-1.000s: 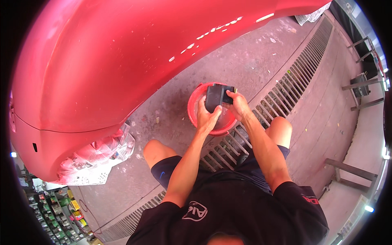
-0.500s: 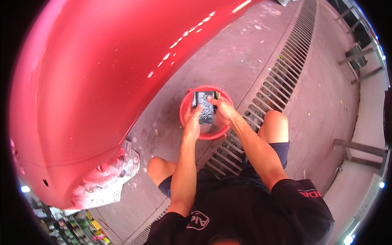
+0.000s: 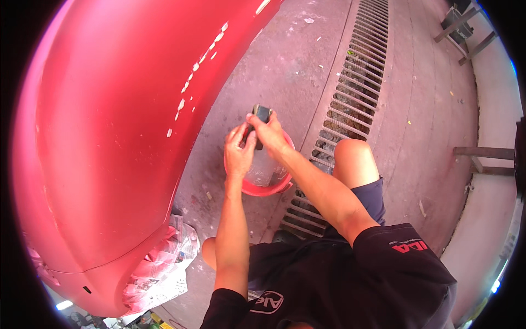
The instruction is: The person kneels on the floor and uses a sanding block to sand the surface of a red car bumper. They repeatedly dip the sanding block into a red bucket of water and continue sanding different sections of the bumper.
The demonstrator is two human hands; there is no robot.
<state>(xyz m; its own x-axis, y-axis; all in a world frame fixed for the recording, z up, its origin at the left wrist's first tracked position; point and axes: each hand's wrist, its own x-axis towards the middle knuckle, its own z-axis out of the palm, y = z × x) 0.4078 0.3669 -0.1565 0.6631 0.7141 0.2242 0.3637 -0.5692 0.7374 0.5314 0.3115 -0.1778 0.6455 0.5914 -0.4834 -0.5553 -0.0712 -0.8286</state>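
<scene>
Both my hands grip a dark sanding block [image 3: 262, 113] above a red bucket [image 3: 267, 190]. A black sheet, apparently wet sandpaper, covers the block, which is tilted so that its narrow end shows. My left hand [image 3: 238, 153] is closed against the block's near left side, its fingers partly out of sight behind it. Across the top and right side, my right hand [image 3: 268, 134] has its fingers wrapped round the block. Cloudy water seems to fill part of the bucket beneath my forearms and hands.
A large red car body panel [image 3: 126, 109] with pale spots curves along the left. Newspaper [image 3: 161, 268] hangs at its lower end. A metal drain grate [image 3: 356, 93] runs through the concrete floor beside my right knee. Metal supports [image 3: 482, 152] stand by the right wall.
The block has turned from its broad black face to a tilted, end-on position, and both hands have shifted their hold on it. My view has swung, moving the bucket left in the picture.
</scene>
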